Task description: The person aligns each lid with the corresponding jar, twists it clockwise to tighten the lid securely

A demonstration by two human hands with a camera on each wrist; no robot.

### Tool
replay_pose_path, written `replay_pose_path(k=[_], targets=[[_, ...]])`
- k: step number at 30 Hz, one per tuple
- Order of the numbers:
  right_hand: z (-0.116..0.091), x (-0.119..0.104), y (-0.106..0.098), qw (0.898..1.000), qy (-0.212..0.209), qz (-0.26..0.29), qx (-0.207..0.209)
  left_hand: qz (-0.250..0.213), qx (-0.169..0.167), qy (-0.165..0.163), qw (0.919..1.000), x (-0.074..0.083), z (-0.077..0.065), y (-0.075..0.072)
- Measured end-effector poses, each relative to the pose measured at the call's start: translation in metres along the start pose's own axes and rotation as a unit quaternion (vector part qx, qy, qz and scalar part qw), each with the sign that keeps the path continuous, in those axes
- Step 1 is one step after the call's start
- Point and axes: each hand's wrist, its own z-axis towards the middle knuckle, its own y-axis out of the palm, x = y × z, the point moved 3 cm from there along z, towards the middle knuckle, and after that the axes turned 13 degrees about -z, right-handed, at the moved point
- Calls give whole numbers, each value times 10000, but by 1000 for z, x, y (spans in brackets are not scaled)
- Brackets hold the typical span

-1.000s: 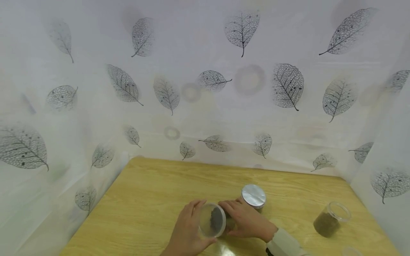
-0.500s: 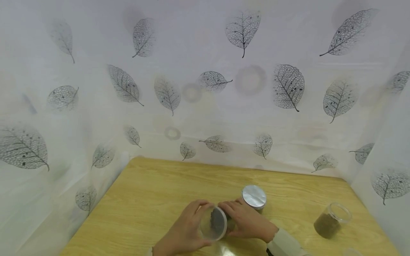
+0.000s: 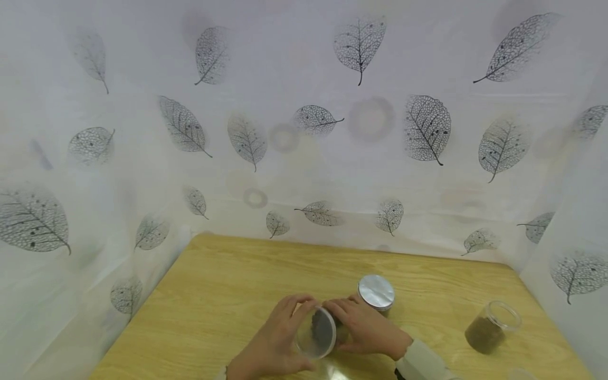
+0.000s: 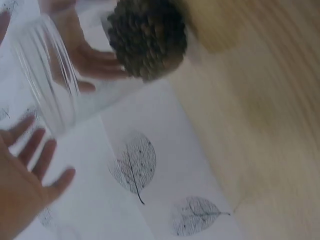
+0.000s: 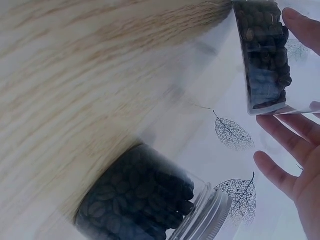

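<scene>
A clear plastic jar (image 3: 314,335) partly filled with dark beans stands at the table's front middle, its round top toward the head camera. My right hand (image 3: 368,327) grips its lower part; in the right wrist view the thumb and fingers lie on opposite sides of the jar (image 5: 262,60). My left hand (image 3: 277,340) curves around the upper end in the head view. The left wrist view shows the left hand (image 4: 30,182) with fingers spread beside the ridged rim, visible fingertips apart from it. Beans (image 4: 147,37) sit at the jar's far end.
Just behind my right hand stands a silver-topped jar (image 3: 376,291), filled with dark beans in the right wrist view. An uncovered jar (image 3: 486,332) with brown contents is at the right. Part of a clear round piece (image 3: 521,373) shows at the front right. Leaf-patterned sheeting (image 3: 304,158) encloses the wooden table (image 3: 228,274).
My left hand has shifted slightly around the jar's upper end, its wrist swinging left and its fingers moving a little over the rim. The right hand and the other jars have stayed put.
</scene>
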Motion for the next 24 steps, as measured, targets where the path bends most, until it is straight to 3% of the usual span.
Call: replay_pose_path(k=[3,8,13,18,24], targets=[[0,0,1,10000,20,-33,24,131,443,-415,9981,6,-2,4],[0,-1,2,9997,91,-149,179,564,1036,-1178,9860,15,-4,8],[0,-1,3,9992,110,-198,324,662,1000,-1582,9801,16,-5,11],[0,-1,3,9991,123,-167,379,502,838,-1404,9853,13,-6,12],[0,-1,2,9992,76,-132,374,190,381,-674,9968,5,-4,8]])
